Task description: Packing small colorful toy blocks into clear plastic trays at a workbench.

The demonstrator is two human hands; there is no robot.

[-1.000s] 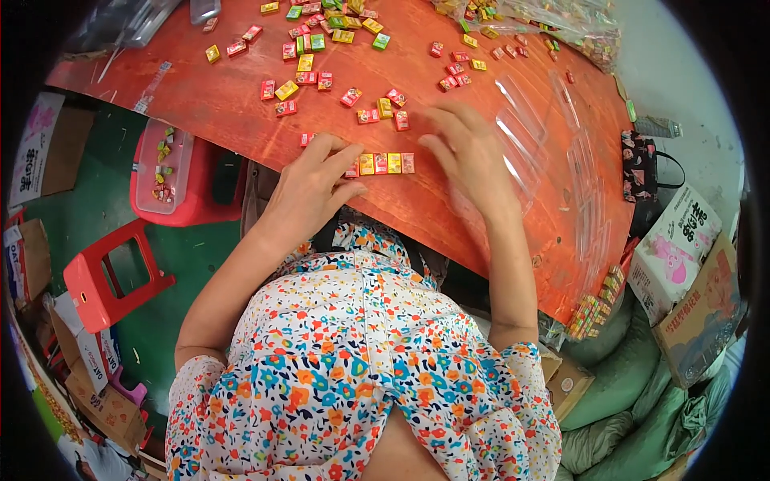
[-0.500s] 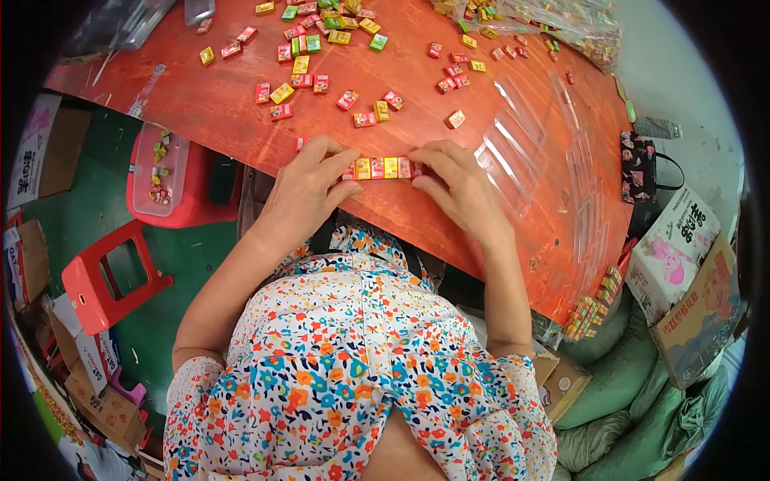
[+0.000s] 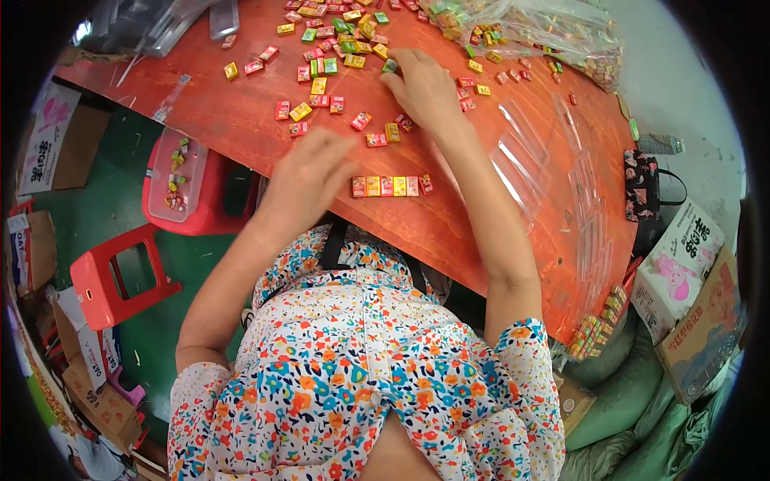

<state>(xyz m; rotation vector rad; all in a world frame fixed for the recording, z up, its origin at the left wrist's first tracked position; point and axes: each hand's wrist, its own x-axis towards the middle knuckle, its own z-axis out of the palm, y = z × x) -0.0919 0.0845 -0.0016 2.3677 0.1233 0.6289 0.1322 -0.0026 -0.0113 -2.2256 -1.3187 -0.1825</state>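
A short row of small red and yellow boxes (image 3: 387, 186) lies side by side near the table's front edge, untouched. A single red box (image 3: 427, 183) sits slightly askew at its right end. Just left of the row, my left hand (image 3: 303, 184) hovers over the edge, its fingers smeared by motion. Farther up the table, my right hand (image 3: 425, 90) has thumb and forefinger on either side of a small green box (image 3: 390, 66), pinching it where it lies. Several loose red, yellow and green boxes (image 3: 319, 86) are scattered to its left.
Clear plastic trays (image 3: 520, 164) lie at right on the red table (image 3: 457, 232). A clear bag of boxes (image 3: 545, 36) stands far right; stacked boxes (image 3: 597, 325) sit at the right corner. Left of the table are a red stool (image 3: 120, 276) and a plastic tub (image 3: 170, 180).
Both hands have let go of the row of boxes. My right hand has moved away up the table to the green box; my left has drawn back left. The view has shifted slightly.
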